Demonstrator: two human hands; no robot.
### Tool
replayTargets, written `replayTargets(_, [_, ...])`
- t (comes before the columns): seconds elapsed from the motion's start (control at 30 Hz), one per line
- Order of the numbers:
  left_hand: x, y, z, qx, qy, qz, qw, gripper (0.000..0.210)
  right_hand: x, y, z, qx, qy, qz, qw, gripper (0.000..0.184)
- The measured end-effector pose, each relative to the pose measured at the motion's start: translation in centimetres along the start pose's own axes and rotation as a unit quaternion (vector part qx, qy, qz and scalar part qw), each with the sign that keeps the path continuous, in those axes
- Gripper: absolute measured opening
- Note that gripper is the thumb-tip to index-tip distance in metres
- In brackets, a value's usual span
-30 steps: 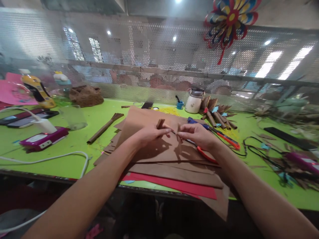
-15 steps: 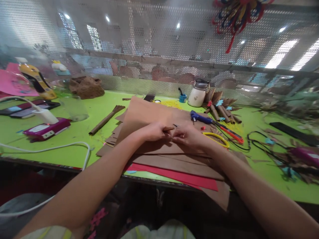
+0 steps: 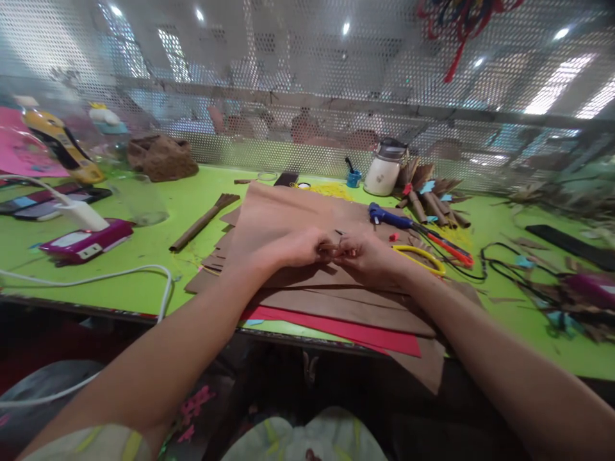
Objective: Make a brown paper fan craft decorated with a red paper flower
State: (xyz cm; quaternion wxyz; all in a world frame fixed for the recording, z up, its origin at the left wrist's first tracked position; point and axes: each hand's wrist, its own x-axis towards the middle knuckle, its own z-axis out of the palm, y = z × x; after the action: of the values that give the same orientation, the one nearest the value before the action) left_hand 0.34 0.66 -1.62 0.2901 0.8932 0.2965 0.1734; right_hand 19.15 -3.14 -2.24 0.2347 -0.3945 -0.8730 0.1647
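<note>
Along the near edge of the table (image 3: 144, 250), a red sheet (image 3: 346, 325) sticks out from under a stack of brown paper sheets (image 3: 278, 214). Both hands are close together above the stack. The left hand (image 3: 302, 248) has its fingers curled around a small brown paper roll (image 3: 327, 247), which lies between the two hands. The right hand (image 3: 364, 254) has its fingertips drawn in by the roll's other end; they are partly hidden, so I cannot tell whether they grip it too.

Just right of the right hand is a yellow loop handle (image 3: 435, 264), with a blue-grip tool (image 3: 390, 218) beyond it. To the left lie a purple power strip (image 3: 91, 242) and a brown paper tube (image 3: 196, 229) with a fringed end.

Farther back are a clear plastic cup (image 3: 144, 205), a bundle of brown paper rolls (image 3: 435, 205), a small blue pot (image 3: 353, 179) and a white dark-lidded jar (image 3: 381, 174). Behind everything rises a perforated metal screen (image 3: 298, 77).
</note>
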Motion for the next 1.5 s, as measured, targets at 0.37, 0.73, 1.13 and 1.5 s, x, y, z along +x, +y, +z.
replayTargets(0.37, [0.2,0.4,-0.2,0.067,-0.013,0.003,0.998,0.016,-0.2,-0.7,-0.6,-0.127,-0.023,-0.038,0.991,0.020])
replayTargets(0.73, [-0.6,2.6,-0.4,0.233,-0.024,0.036,0.971,0.020,-0.4,-2.2,-1.5,-0.233,-0.085,-0.007,0.969,0.022])
replayTargets(1.13, [-0.7,2.4,-0.9,0.336,-0.027,0.032,0.941,0.022,-0.5,-2.0,-1.9,-0.288,-0.121,0.010,0.950,0.023])
replayTargets(1.5, [-1.0,3.2,-1.1,0.349,-0.040,0.006,0.936,0.016,-0.8,-2.9,-2.2,-0.300,-0.129,0.031,0.945,0.024])
